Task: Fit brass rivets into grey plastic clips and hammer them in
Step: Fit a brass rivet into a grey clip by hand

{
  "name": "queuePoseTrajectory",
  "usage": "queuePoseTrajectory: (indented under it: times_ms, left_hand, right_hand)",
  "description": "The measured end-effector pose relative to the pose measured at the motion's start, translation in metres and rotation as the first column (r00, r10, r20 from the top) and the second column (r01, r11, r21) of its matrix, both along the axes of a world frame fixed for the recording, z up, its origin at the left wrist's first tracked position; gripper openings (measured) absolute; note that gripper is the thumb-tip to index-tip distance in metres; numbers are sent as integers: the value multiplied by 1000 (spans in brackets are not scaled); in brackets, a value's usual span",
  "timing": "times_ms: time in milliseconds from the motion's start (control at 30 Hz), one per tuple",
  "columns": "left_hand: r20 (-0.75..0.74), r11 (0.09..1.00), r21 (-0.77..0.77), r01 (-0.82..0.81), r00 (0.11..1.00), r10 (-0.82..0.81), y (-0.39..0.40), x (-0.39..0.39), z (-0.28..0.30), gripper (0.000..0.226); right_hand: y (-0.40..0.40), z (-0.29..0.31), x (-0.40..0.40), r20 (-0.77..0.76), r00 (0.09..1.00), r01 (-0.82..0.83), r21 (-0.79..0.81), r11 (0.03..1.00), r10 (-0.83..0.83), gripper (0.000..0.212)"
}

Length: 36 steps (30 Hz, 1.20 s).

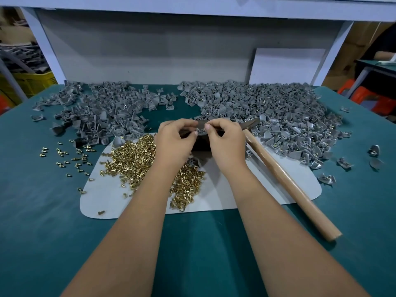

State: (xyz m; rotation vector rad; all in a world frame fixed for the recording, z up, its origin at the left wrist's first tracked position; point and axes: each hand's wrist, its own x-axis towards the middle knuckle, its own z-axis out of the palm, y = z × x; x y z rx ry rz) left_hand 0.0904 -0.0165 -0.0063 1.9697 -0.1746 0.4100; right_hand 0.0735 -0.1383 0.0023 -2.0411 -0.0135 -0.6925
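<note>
While pinching grey clip [200,130]: both hands [175,142] [225,140], w/ hammer [285,179] beside.

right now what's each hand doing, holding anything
Left hand: fingers curled, pinching the grey clip held between both hands.
Right hand: fingers curled, pinching at the same clip; any rivet in its fingertips cannot be told.

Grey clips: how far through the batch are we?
Done: the right-hand pile shows brass in many clips. In hand: left hand and right hand pinch one clip over the dark block; the hammer lies idle. Left: the left-hand pile and loose rivets.
</note>
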Motion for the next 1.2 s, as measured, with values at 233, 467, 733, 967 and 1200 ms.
queuePoseTrajectory:
  times_ms: [233, 467, 733, 967, 1200]
  left_hand:
    - [76, 983, 143, -118, 991, 108, -2, -2, 0, 12]
    - [58, 977, 172, -129, 991, 120, -2, -2, 0, 13]
    - [37, 977, 177, -123, 992, 118, -3, -2, 1, 12]
    - [43, 979, 163, -120, 993, 115, -3, -2, 0, 12]
    - [49, 981, 159, -114, 993, 107, -2, -2, 0, 12]
  right_hand:
    - [-1, 0, 2, -23, 1000, -22, -42, 999, 21, 9]
    - [-1, -1, 7, -12, 1000, 6, -137, 991, -7, 8]
    - [1, -3, 12, 14, 999, 41, -217, 975, -39, 8]
    - [1, -4, 14, 9, 997, 72, -276, 959, -72, 9]
    - [2, -3, 12, 5, 999, 35, -226, 973, -35, 8]
